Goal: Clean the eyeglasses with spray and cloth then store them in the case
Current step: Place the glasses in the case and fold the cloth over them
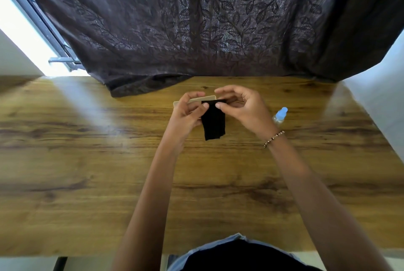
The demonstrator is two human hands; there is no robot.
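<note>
A black cloth [213, 122] hangs between both hands above the wooden table [87, 161]. My left hand [188, 111] pinches its upper left corner and my right hand [242, 108] pinches its upper right edge. Behind my left hand lies a beige glasses case [203, 98], mostly hidden by the fingers. A small clear spray bottle with a light blue cap [281, 114] lies on the table just right of my right wrist. The eyeglasses themselves are not visible.
A dark brown leaf-patterned curtain [196, 30] hangs at the table's far edge and drapes onto it near the case. A bright window [26, 36] is at the far left. White wall [382, 95] borders the table's right side.
</note>
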